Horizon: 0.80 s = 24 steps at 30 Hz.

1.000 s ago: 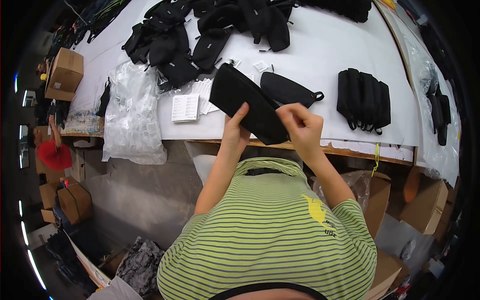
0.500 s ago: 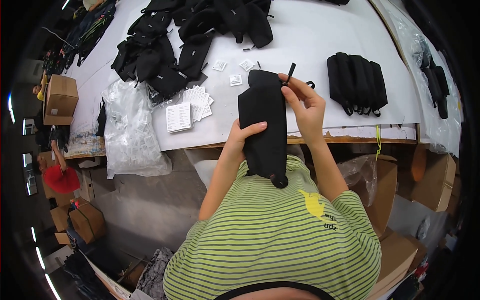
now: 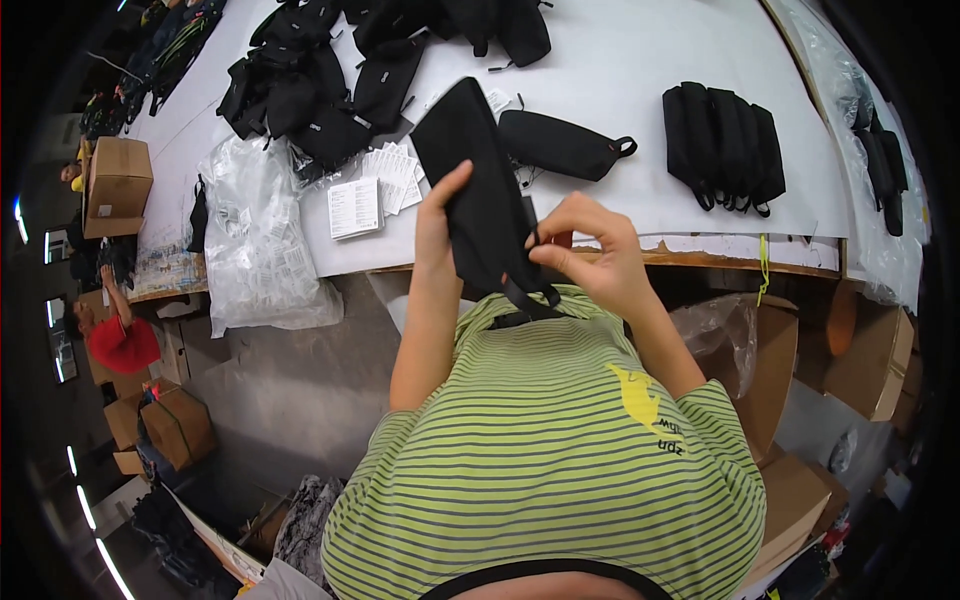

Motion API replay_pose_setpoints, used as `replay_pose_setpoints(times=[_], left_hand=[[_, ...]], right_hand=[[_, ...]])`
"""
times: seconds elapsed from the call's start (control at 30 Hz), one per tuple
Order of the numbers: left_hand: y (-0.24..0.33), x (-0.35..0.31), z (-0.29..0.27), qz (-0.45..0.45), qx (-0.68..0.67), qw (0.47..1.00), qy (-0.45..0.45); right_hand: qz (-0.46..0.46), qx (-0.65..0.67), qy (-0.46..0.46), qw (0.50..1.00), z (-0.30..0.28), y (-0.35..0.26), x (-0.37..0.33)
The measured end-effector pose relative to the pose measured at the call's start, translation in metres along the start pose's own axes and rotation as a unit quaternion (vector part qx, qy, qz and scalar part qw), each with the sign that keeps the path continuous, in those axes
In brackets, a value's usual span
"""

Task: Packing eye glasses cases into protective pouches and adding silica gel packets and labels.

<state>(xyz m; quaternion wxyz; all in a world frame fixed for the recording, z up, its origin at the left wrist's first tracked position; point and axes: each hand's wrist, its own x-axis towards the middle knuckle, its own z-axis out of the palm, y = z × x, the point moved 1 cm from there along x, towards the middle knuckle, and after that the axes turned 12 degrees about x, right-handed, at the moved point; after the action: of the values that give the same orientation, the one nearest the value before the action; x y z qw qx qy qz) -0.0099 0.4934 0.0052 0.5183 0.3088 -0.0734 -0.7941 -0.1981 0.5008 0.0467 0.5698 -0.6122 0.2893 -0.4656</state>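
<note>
A black zippered pouch (image 3: 480, 185) is tilted in front of me above the table's near edge, its lower end close to my shirt. Along its left side my left hand (image 3: 437, 225) is closed, the thumb lying on the front. At the lower right edge, my right hand (image 3: 595, 250) pinches what looks like the zipper pull; the fingers partly hide it. Just behind, a second black pouch (image 3: 560, 145) with an end loop lies on the white table. To the left are a stack of white printed cards (image 3: 356, 208) and several fanned-out cards (image 3: 392, 172).
Black pouches (image 3: 310, 95) are heaped at the far left, and several more stand in a row (image 3: 725, 145) on the right. A clear plastic bag of small packets (image 3: 265, 230) hangs over the near edge. Cardboard boxes (image 3: 785, 380) stand below right. A person in red (image 3: 125, 345) is at far left.
My right hand has moved down the pouch's edge from the upper end to the lower end. The pouch has tilted, its top leaning left, uncovering the pouch behind.
</note>
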Motion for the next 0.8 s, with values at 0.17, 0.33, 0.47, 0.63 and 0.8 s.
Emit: replay_pose_setpoints(times=[0.17, 0.33, 0.47, 0.63, 0.8], left_hand=[[0.008, -0.001, -0.007, 0.046, 0.001, 0.999, 0.027], [0.001, -0.002, -0.006, 0.178, 0.105, 0.96, 0.19], [-0.012, -0.008, -0.002, 0.094, 0.065, 0.981, 0.155], [-0.021, -0.026, 0.0, 0.087, 0.094, 0.986, 0.105], [0.011, -0.033, -0.032, 0.389, 0.531, 0.735, 0.161]], right_hand=[[0.044, -0.004, -0.069, 0.997, 0.0, -0.001, -0.003], [-0.071, -0.183, -0.001, 0.981, -0.012, 0.001, 0.01], [-0.169, -0.383, -0.096, 0.903, -0.001, -0.011, 0.013], [-0.15, -0.338, -0.173, 0.913, -0.013, -0.009, 0.025], [-0.059, -0.122, -0.125, 0.983, -0.027, -0.015, 0.031]])
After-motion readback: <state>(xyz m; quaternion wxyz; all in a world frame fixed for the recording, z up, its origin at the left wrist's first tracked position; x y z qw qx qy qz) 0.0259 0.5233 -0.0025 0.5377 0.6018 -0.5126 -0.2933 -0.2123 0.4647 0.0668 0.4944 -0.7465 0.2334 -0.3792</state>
